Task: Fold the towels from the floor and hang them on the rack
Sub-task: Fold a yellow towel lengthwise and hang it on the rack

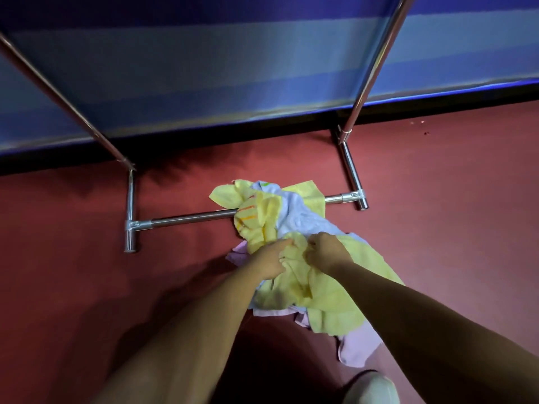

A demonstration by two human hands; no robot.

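Note:
A heap of crumpled towels lies on the red floor, partly over the lower bar of the metal rack [186,218]. On top is a yellow towel [329,298]; a pale blue towel [300,217] and a pink towel [358,345] lie with it, and another yellow towel with orange stripes [253,217] sits at the bar. My left hand [271,262] and my right hand [326,250] are side by side on the top yellow towel, each pinching a fold of its cloth.
The rack's two upright poles [376,62] rise left and right in front of a blue striped wall [233,68]. Its feet stand on the red floor [73,272]. A light-coloured shoe [373,389] shows at the bottom right.

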